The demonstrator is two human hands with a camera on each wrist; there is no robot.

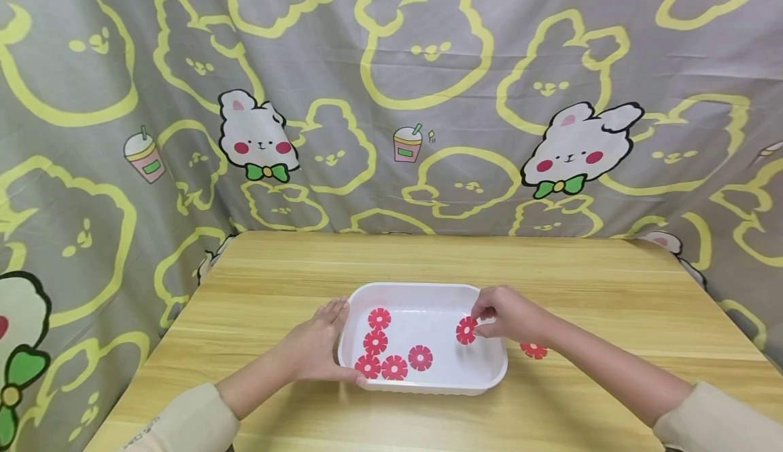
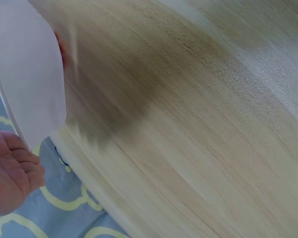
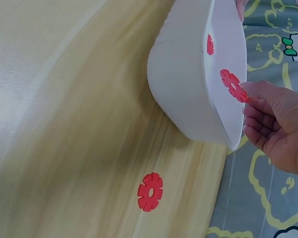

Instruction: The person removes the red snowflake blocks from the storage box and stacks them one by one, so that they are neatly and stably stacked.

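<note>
A white plastic tray [image 1: 428,388] stands on the wooden table. My left hand [image 1: 315,346] holds its left end, the thumb along the near rim and the fingers at the left side. Between thumb and fingertips, my right hand [image 1: 510,315] pinches a red notched plastic disc [image 1: 461,334] over the right part of the tray; the right wrist view shows the disc [image 3: 227,79] tilted. Several similar red discs [image 1: 376,334] lie in the tray's left half. Another red disc [image 3: 144,192] lies on the table, right of the tray, partly hidden by my right forearm in the head view.
The wooden table [image 1: 293,262] reaches back to a grey curtain [image 1: 342,214] printed with yellow outlines and white rabbits. More curtain hangs down the left and right sides.
</note>
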